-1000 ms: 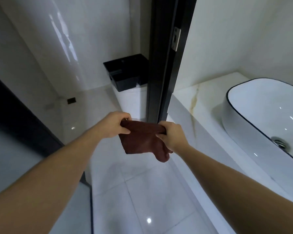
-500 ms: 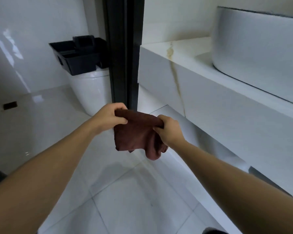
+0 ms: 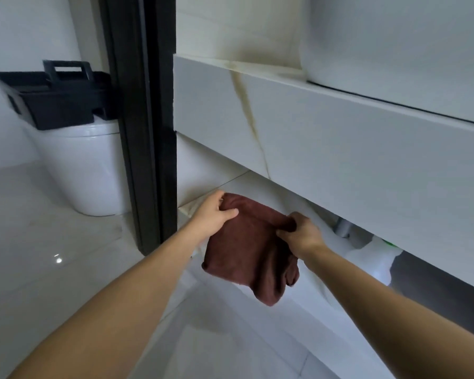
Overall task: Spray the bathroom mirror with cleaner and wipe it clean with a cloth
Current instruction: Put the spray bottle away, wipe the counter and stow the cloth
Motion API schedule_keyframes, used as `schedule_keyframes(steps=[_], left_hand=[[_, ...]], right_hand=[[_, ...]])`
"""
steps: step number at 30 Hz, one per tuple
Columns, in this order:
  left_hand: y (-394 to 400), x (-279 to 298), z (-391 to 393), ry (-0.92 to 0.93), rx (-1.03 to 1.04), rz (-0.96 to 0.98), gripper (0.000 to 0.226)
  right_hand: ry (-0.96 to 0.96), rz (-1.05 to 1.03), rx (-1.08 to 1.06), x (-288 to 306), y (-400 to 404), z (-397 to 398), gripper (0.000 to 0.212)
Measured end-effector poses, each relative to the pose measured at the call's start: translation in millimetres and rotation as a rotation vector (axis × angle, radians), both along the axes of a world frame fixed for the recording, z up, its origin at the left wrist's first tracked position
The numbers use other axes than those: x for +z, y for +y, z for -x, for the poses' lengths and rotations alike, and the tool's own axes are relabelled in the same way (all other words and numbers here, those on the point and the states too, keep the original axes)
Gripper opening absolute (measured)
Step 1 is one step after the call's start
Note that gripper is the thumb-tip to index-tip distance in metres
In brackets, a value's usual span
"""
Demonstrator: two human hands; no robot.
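Observation:
A dark brown cloth point(image 3: 246, 250) hangs folded between both hands, low in front of the vanity. My left hand point(image 3: 212, 214) pinches its upper left corner. My right hand point(image 3: 301, 233) grips its upper right edge. The cloth's lower part droops toward the floor. Under the counter a white plastic bottle point(image 3: 372, 258) with a bit of green at its top stands partly hidden. No mirror is in view.
The marble vanity counter point(image 3: 326, 138) runs across the right, with the white basin point(image 3: 394, 36) on top. A black door frame point(image 3: 145, 127) stands left of it. Behind it a white toilet point(image 3: 85, 165) carries a black caddy point(image 3: 55, 97). Glossy floor tiles point(image 3: 52, 269) lie below.
The view has dropped from above the basin to below counter height. Both hands, still holding the cloth, have gone down and toward the space under the vanity.

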State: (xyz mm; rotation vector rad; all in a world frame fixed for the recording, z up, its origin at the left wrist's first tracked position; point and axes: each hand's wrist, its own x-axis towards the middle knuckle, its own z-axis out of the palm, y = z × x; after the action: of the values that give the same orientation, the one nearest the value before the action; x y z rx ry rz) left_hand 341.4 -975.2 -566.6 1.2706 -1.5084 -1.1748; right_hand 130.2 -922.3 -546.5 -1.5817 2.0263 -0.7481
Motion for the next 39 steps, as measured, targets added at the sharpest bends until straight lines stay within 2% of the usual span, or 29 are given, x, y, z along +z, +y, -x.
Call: schedule_keyframes(steps=[7, 9, 18, 21, 23, 25, 26, 28, 30, 39], left_hand=[[-53.4, -36.3, 65.0, -0.25, 0.101, 0.077, 0.025], [-63.3, -44.3, 81.8, -0.323, 0.121, 0.098, 0.032], [-103.4, -72.2, 116.5, -0.433, 0.122, 0.187, 0.034], [-113.1, -74.8, 112.6, -0.523, 0.08, 0.286, 0.052], [-114.2, -78.1, 106.4, -0.649, 0.047, 0.403, 0.044], [-110.4, -82.7, 103.4, -0.767, -0.063, 0.476, 0.035], [-108.0, -86.1, 103.8, -0.835, -0.147, 0.482, 0.039], [-106.9, -95.1, 106.8, -1.014, -0.303, 0.482, 0.051], [-110.6, -101.9, 107.5, -1.145, -0.359, 0.467, 0.058], [-113.4, -96.3, 97.6, -1.308, -0.407, 0.503, 0.062]], right_hand=[[0.192, -0.118, -0.139, -24.6, -51.0, 34.4, 0.024], [0.251, -0.144, -0.155, -35.9, -60.5, 41.5, 0.028], [0.444, -0.169, -0.194, -64.1, -95.3, 60.5, 0.032], [0.708, -0.113, -0.177, -64.7, -90.6, 65.0, 0.047], [0.838, -0.019, -0.056, -70.8, -84.0, 64.6, 0.048], [0.815, -0.042, 0.095, -80.6, -78.3, 61.6, 0.041], [0.778, -0.114, 0.132, -85.7, -75.8, 58.9, 0.043], [0.764, -0.262, 0.147, -95.2, -73.4, 55.0, 0.057], [0.765, -0.309, 0.13, -100.6, -74.0, 51.3, 0.066], [0.689, -0.417, 0.153, -98.7, -64.7, 51.8, 0.074]])
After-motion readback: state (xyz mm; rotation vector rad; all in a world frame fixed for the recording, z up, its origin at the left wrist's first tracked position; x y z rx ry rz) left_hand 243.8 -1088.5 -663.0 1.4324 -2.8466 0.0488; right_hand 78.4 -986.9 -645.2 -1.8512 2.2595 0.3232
